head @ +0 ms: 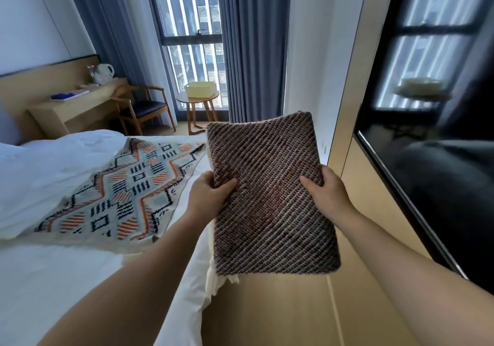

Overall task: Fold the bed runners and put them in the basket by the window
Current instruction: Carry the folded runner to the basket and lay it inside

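1 brown diagonal-weave knitted runner folded, gripped by left hand and right hand. Cream geometric-patterned runner unfolded on white bed. Pale rectangular basket by window, contents unclear.

White bed: patterned runner spread flat, crumpled duvet alongside. Round table: basket.

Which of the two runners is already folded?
The brown woven runner, held up between the left hand and right hand. The patterned runner lies spread flat on the bed.
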A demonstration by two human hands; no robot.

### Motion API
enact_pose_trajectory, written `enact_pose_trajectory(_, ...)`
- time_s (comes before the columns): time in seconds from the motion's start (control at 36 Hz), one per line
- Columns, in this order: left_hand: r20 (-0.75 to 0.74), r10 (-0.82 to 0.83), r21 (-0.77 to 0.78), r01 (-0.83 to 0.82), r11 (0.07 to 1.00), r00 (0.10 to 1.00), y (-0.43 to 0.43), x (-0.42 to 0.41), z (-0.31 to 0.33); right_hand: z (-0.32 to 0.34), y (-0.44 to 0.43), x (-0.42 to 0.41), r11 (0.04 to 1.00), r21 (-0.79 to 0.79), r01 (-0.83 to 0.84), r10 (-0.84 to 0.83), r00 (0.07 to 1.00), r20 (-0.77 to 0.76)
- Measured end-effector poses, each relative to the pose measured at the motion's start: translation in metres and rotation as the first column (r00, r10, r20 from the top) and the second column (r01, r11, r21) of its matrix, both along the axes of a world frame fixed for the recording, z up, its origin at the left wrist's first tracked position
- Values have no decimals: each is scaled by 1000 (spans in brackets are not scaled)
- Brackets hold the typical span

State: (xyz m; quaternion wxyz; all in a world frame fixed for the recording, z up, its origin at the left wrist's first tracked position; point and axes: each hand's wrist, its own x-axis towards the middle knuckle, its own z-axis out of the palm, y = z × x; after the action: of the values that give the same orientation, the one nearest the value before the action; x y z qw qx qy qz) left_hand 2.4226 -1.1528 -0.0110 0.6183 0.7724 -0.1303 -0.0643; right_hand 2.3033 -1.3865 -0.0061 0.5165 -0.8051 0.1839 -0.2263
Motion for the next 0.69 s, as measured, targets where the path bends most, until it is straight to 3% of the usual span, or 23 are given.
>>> enact_pose_trajectory(0.36, 23, 0, -35, 1, 999, 1000, -104, 172, -27, -20, -94, 168, 997, -67, 27, -30, 998, -46)
enact_pose_trajectory(0.69, 101, -56, 100, 45, 994, 993, -175, 362, -19, -14, -153, 345, 994, -56, 94, -97, 994, -57)
